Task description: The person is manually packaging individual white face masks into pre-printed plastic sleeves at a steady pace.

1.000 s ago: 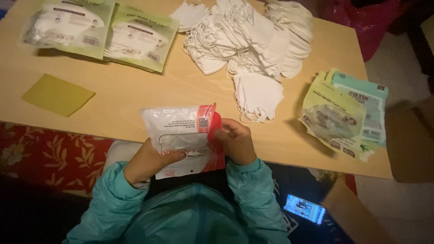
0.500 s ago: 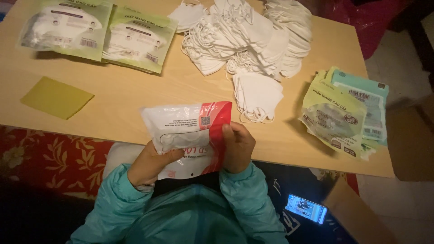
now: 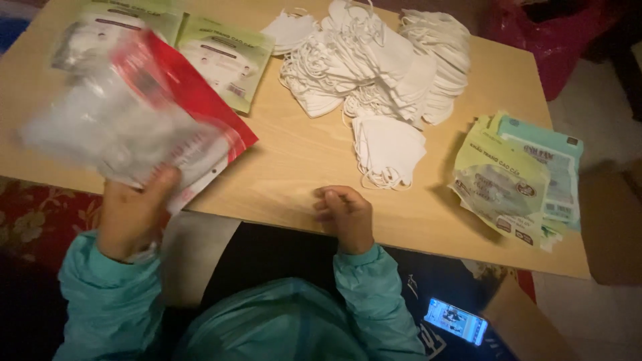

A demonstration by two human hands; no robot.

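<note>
My left hand (image 3: 134,214) grips the lower edge of a clear and red packet of white masks (image 3: 137,120), held up over the left side of the wooden table (image 3: 301,160); the packet is blurred by motion. My right hand (image 3: 346,215) rests at the table's near edge with fingers curled and nothing in it. Just beyond it lies a stack of loose white face masks (image 3: 388,150), in front of a large heap of white masks (image 3: 381,60).
Two green mask packets (image 3: 224,57) lie at the far left of the table. A pile of green and teal packets (image 3: 518,180) sits at the right edge. A lit phone (image 3: 458,321) lies below the table near my right elbow. A red bag (image 3: 548,33) stands beyond the table.
My right hand has let go of the red and clear packet and dropped to the table edge. My left hand has swung the packet up and to the left.
</note>
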